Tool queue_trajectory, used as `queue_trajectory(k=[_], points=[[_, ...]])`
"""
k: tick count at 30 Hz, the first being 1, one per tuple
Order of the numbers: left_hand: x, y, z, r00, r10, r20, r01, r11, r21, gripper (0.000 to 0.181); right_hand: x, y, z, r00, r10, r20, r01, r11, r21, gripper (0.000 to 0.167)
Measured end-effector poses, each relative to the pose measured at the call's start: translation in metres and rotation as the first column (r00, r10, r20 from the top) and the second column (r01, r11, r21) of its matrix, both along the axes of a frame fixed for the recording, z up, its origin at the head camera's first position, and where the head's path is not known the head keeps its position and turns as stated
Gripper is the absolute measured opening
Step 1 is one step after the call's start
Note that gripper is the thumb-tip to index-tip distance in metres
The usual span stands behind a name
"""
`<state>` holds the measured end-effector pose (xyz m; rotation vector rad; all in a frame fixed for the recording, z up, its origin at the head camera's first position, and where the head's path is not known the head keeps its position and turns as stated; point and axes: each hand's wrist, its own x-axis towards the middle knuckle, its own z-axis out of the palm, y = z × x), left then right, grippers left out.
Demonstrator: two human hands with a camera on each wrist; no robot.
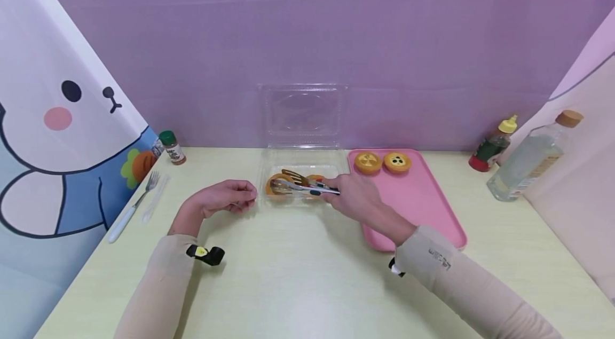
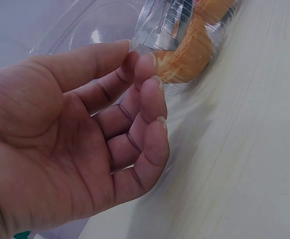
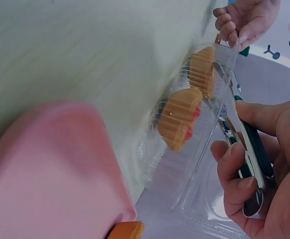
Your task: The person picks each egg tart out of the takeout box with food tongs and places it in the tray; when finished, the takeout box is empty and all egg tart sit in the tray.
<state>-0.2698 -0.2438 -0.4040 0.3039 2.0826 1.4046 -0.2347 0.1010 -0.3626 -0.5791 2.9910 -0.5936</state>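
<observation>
A clear plastic clamshell box [image 1: 302, 156] stands with its lid raised behind it. Inside are two tarts: the left tart [image 2: 192, 52] and the right tart [image 3: 174, 122], which shows red topping. My left hand [image 1: 226, 196] pinches the box's near left rim between thumb and forefinger, the other fingers loosely bent. My right hand [image 1: 355, 197] grips a pair of serving tongs [image 1: 329, 190] with dark grip pads. The tongs reach leftward into the box, their heads at the left tart; whether they clasp it I cannot tell.
A pink tray [image 1: 408, 200] right of the box bears two tarts [image 1: 383, 163] at its far end. A sauce bottle [image 1: 491, 148] and a large clear bottle [image 1: 530, 160] stand at right. A spice jar [image 1: 173, 149] and a fork [image 1: 136, 205] lie toward the left.
</observation>
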Motion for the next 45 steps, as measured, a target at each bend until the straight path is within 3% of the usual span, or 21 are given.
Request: queue_trajectory(k=[15,27,37,45], points=[[-0.001,-0.001,0.0,1.0,0.0,0.0,0.0,1.0,0.005,0.029,-0.001,0.004,-0.003,0.998,-0.055,-0.039,0.053,0.998,-0.032,0.042],[-0.002,-0.001,-0.002,1.0,0.004,0.002,-0.004,1.0,0.007,0.025,0.002,0.008,0.014,0.991,-0.135,0.0,0.135,0.989,-0.06,0.046],[-0.002,-0.001,-0.001,1.0,0.004,0.003,-0.004,1.0,-0.003,0.03,0.006,0.025,0.024,0.991,-0.132,0.019,0.133,0.979,-0.157,0.041],[0.0,-0.001,0.0,1.0,0.007,-0.002,-0.007,1.0,0.0,0.029,0.014,0.046,0.032,0.989,-0.147,-0.001,0.145,0.976,-0.163,0.04]])
